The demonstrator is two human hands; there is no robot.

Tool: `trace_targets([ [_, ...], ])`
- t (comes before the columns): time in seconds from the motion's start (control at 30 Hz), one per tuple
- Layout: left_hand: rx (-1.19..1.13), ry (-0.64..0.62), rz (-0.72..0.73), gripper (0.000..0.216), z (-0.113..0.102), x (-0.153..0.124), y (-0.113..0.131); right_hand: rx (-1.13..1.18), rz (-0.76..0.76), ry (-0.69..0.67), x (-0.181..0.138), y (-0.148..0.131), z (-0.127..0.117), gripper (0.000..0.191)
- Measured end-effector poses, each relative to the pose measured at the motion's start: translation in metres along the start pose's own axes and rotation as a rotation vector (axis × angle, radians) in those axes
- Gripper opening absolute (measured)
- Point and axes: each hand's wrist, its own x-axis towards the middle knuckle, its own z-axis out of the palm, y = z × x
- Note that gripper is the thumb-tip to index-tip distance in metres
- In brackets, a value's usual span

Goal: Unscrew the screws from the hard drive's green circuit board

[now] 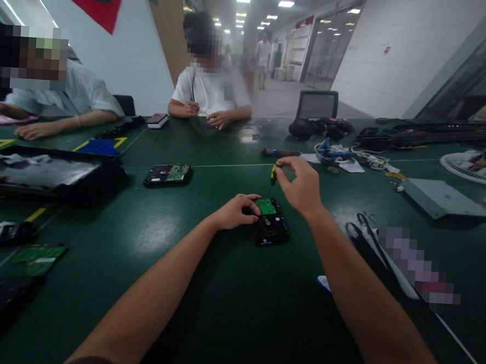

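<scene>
The drive [271, 227] lies flat on the green worktop [203, 289], its green board [265, 206] facing up. The left hand [237, 212] is clamped on the drive's near-left edge, with the fingers [253, 200] curled over the corner by the board. The right hand [302, 188] hovers above the drive's far side. Its thumb and fingertips pinch the yellow-and-black handle of a screwdriver [273, 173], which stands nearly upright with its shaft pointing down at the board. The tip itself is too small to make out.

A second drive [168, 174] sits well left of the drive and further off. Another screwdriver [280, 152] lies beyond it. A loose board [41, 257] rests far to the left, near a black tray [41, 172]. Two other people work at the far edge of the worktop.

The risks look like these:
- The grip on the handle is light and high, so the tip could slip out of a screw head and score the board or round the screw.
- The left fingers sit close beside the shaft, so a slip could jab them.
- Against the dark worktop, a freed screw could roll off and be lost.
</scene>
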Motion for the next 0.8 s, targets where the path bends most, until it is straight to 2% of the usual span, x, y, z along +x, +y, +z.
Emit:
trace_targets([
  [0.4,-0.009,0.005,-0.005,0.023,-0.0003,-0.0008,0.0005,0.017,0.039,0.002,0.0005,0.0007,0.0001,0.01],
  [0.6,-0.003,0.001,-0.01,0.023,-0.0005,-0.0007,0.0,-0.004,-0.004,-0.024,0.0005,-0.0004,-0.0011,0.014],
  [0.8,0.004,-0.004,-0.006,0.023,-0.0006,-0.0001,0.0002,0.034,0.052,-0.006,0.0,-0.001,0.0002,0.013],
])
